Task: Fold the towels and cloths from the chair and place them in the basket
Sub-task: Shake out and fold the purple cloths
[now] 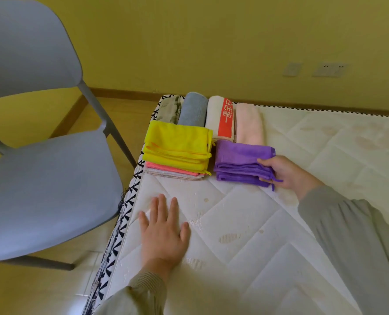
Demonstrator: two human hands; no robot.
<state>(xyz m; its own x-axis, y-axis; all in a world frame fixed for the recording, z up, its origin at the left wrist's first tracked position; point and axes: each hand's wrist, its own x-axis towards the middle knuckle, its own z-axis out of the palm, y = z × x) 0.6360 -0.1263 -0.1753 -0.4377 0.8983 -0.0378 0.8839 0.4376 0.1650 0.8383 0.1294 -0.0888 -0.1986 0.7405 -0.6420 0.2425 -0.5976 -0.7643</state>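
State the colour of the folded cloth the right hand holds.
The cloth is purple, shown best in the head view, gripped by the right hand.

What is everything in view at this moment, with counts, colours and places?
chair: one, grey-blue, on the floor left of the mattress
mattress: one, white quilted, right of the chair
yellow cloth: one, folded, tops the stack at the mattress's left edge
coral cloth: one, under the yellow cloth
pale cloth: one, off-white, bottom of that stack
purple cloth: one, folded, right of the stack
patterned towel: one, grey-green, far left of the back row
blue-grey towel: one, second in that row
white towel: one, red band, third
pink towel: one, pale, fourth
wall plates: two, pale, on the yellow wall
left hand: flat on the mattress, grey sleeve
right hand: grips the purple cloth's right edge
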